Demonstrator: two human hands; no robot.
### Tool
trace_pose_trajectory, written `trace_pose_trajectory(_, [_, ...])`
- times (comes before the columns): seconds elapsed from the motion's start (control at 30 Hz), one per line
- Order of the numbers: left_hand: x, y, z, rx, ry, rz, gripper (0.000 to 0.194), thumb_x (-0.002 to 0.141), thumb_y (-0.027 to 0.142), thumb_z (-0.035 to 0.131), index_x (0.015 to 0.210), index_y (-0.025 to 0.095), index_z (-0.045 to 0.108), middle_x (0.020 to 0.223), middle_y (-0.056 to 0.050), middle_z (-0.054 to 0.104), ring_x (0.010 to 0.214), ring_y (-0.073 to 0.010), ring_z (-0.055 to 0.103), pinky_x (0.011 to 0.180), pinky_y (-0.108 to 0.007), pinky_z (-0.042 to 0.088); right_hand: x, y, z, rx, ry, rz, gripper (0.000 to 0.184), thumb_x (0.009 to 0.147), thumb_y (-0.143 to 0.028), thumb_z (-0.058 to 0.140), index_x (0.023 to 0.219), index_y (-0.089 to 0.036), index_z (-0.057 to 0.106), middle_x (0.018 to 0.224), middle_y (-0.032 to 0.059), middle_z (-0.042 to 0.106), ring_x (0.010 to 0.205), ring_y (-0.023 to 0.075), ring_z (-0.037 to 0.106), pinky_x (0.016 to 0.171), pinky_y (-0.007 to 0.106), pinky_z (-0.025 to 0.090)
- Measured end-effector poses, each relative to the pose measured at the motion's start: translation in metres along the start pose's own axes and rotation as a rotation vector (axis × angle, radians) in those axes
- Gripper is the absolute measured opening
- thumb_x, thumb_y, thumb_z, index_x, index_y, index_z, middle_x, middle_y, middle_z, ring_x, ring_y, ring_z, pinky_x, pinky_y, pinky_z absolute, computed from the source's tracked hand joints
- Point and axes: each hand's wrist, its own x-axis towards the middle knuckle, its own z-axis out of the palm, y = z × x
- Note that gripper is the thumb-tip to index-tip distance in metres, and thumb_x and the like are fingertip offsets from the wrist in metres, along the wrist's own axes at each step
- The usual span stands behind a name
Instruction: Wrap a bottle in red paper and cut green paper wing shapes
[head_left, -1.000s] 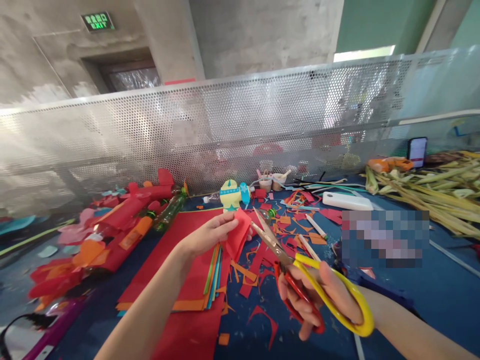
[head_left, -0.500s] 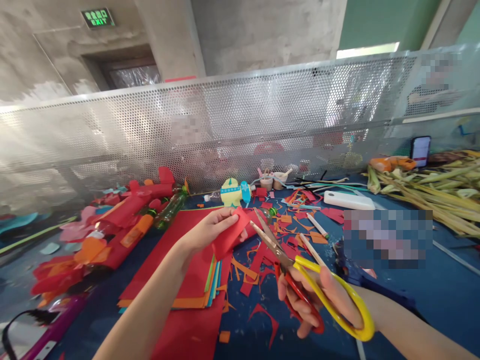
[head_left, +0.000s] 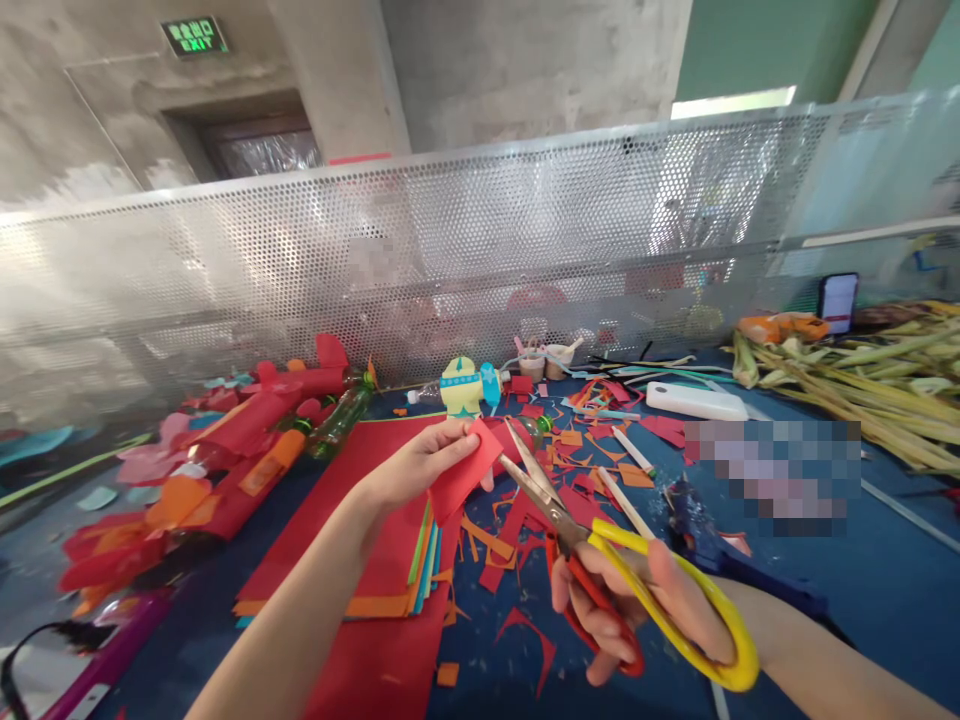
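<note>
My left hand (head_left: 427, 462) pinches a small folded piece of red paper (head_left: 466, 478) above a stack of coloured sheets. In my right hand (head_left: 611, 600) is a pair of scissors (head_left: 559, 508) with one yellow and one red handle loop. Its blades are apart, and their tips lie close to the paper's right edge; whether they touch it I cannot tell. Under my left forearm spreads the stack of coloured paper (head_left: 300, 560), red on top with orange, blue and green edges showing. Red and orange paper scraps (head_left: 517, 520) lie around the scissors.
Bottles wrapped in red paper (head_left: 255, 430) stand along the left. A yellow and blue decorated bottle (head_left: 460, 386) lies by the perforated metal screen (head_left: 450, 250). To the right are a dark blue glue gun (head_left: 720, 560), a white box (head_left: 696, 401) and dried husks (head_left: 862, 380).
The scissors' blades have spread a little wider as my right hand opens the handles. The red paper has tilted slightly in my left hand.
</note>
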Motion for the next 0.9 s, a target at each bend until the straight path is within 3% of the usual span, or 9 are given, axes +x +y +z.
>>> trace_pose_trajectory(0.37, [0.002, 0.002, 0.005, 0.076, -0.024, 0.002, 0.033, 0.082, 0.048, 0.058, 0.075, 0.015, 0.059, 0.068, 0.000, 0.059, 0.062, -0.0114, 0.052, 0.060, -0.024, 0.043, 0.000, 0.002, 0.003, -0.046, 0.015, -0.057, 0.078, 0.073, -0.082, 0.033, 0.104, -0.014, 0.054, 0.072, -0.0024, 0.041, 0.056, 0.0080, 0.037, 0.072, 0.036, 0.054])
trace_pose_trajectory(0.53, [0.004, 0.003, 0.005, 0.127, -0.017, 0.036, 0.031, 0.084, 0.043, 0.057, 0.071, 0.015, 0.059, 0.065, 0.002, 0.053, 0.060, -0.0100, 0.044, 0.059, -0.024, 0.038, 0.004, 0.016, 0.003, 0.024, 0.105, -0.061, 0.071, 0.072, -0.083, 0.034, 0.087, -0.016, 0.051, 0.064, -0.0038, 0.041, 0.050, 0.0066, 0.039, 0.053, 0.024, 0.053])
trace_pose_trajectory(0.7, [0.003, 0.004, 0.006, 0.149, -0.028, 0.051, 0.030, 0.085, 0.042, 0.056, 0.072, 0.015, 0.059, 0.068, 0.001, 0.055, 0.063, -0.0113, 0.048, 0.062, -0.026, 0.040, 0.006, 0.014, 0.011, 0.041, 0.158, -0.048, 0.072, 0.067, -0.087, 0.035, 0.081, -0.017, 0.047, 0.059, -0.0050, 0.040, 0.044, 0.0051, 0.039, 0.036, 0.013, 0.042])
trace_pose_trajectory(0.9, [0.000, 0.005, 0.008, 0.159, -0.022, 0.018, 0.034, 0.085, 0.047, 0.055, 0.073, 0.015, 0.059, 0.068, -0.001, 0.058, 0.062, -0.0126, 0.053, 0.058, -0.026, 0.043, 0.005, 0.027, 0.010, 0.108, 0.182, 0.028, 0.071, 0.060, -0.089, 0.040, 0.077, -0.021, 0.046, 0.057, -0.0067, 0.038, 0.038, 0.0034, 0.032, 0.031, 0.012, 0.038])
